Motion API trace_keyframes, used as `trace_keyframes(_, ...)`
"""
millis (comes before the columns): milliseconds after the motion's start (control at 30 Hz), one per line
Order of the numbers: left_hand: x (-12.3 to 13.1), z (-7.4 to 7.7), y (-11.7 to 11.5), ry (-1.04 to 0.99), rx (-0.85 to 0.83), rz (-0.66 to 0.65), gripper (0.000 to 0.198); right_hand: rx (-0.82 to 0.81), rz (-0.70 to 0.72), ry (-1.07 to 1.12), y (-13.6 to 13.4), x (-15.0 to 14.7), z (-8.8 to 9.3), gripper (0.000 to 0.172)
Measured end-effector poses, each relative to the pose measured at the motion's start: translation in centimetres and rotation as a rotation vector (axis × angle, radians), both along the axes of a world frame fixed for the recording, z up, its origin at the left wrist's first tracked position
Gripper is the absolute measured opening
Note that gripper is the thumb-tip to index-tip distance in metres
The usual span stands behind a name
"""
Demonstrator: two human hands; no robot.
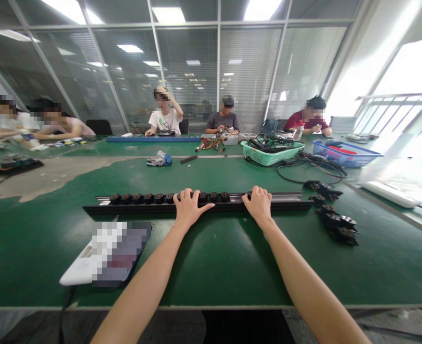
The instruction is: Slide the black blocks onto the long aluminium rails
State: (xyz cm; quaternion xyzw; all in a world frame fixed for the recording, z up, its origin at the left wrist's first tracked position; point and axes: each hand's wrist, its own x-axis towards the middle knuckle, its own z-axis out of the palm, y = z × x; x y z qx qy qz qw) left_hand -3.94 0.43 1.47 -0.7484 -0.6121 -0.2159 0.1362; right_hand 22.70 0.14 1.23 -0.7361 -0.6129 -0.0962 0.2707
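A long black rail (153, 209) with a silver channel lies crosswise on the green table. Several round-topped black parts (148, 198) sit in a row along its left and middle stretch. My left hand (187, 205) straddles the rail near its middle, fingers bent over the far side and thumb out along the near side. Farther right, my right hand (259, 203) is closed on a small black part (247, 196) in the channel, mostly hidden by the fingers. Bare silver channel (235, 197) shows between the row and my right hand.
Loose black parts (336, 222) lie in a pile right of the rail. A white device (80, 263) with a cable lies front left. Behind are a glove (160, 158), a green basket (268, 155) of cables and a blue basket (361, 157). Several people sit across the table.
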Motion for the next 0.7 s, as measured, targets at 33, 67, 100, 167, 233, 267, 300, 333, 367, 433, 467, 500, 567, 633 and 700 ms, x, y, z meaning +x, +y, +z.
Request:
trace_keyframes(33, -0.01, 0.01, 0.0, 0.0, -0.002, -0.001, 0.082, -0.001, -0.003, 0.002, 0.01, 0.02, 0.01, 0.018)
trace_keyframes(67, -0.02, 0.02, 0.01, -0.001, -0.002, -0.004, 0.083, -0.002, -0.007, 0.003, 0.0, 0.03, 0.02, 0.019)
trace_keyframes(100, -0.02, 0.02, 0.02, -0.001, -0.001, -0.007, 0.083, -0.003, -0.009, 0.003, -0.01, 0.04, 0.04, 0.019)
trace_keyframes(167, -0.03, -0.01, 0.05, -0.005, 0.002, -0.009, 0.083, -0.007, -0.016, -0.001, -0.06, 0.02, 0.11, 0.02)
trace_keyframes(233, 0.0, -0.06, 0.07, -0.008, 0.002, -0.005, 0.082, -0.017, -0.025, -0.006, -0.13, -0.03, 0.19, 0.021)
trace_keyframes(267, 0.02, -0.08, 0.08, -0.008, 0.004, -0.003, 0.082, -0.023, -0.03, -0.009, -0.18, -0.06, 0.24, 0.022)
trace_keyframes(300, 0.04, -0.11, 0.08, -0.007, 0.006, -0.001, 0.082, -0.028, -0.035, -0.012, -0.22, -0.08, 0.27, 0.022)
trace_keyframes(333, 0.05, -0.13, 0.08, -0.006, 0.008, 0.0, 0.082, -0.032, -0.04, -0.015, -0.26, -0.1, 0.31, 0.023)
trace_keyframes(367, 0.07, -0.15, 0.09, -0.005, 0.01, 0.001, 0.082, -0.035, -0.045, -0.019, -0.29, -0.12, 0.34, 0.023)
trace_keyframes(433, 0.07, -0.16, 0.1, -0.002, 0.008, 0.004, 0.081, -0.039, -0.053, -0.027, -0.33, -0.13, 0.38, 0.024)
trace_keyframes(467, 0.06, -0.16, 0.11, 0.0, 0.007, 0.005, 0.081, -0.041, -0.057, -0.029, -0.34, -0.13, 0.4, 0.024)
trace_keyframes(500, 0.05, -0.16, 0.12, 0.003, 0.008, 0.006, 0.081, -0.043, -0.059, -0.03, -0.34, -0.13, 0.42, 0.024)
trace_keyframes(567, 0.01, -0.13, 0.14, 0.01, 0.012, 0.004, 0.082, -0.049, -0.062, -0.03, -0.35, -0.12, 0.46, 0.024)
trace_keyframes(633, -0.01, -0.1, 0.15, 0.013, 0.015, 0.001, 0.083, -0.054, -0.066, -0.028, -0.36, -0.12, 0.5, 0.025)
trace_keyframes(700, -0.01, -0.05, 0.15, 0.017, 0.014, 0.001, 0.084, -0.057, -0.071, -0.027, -0.37, -0.12, 0.54, 0.025)
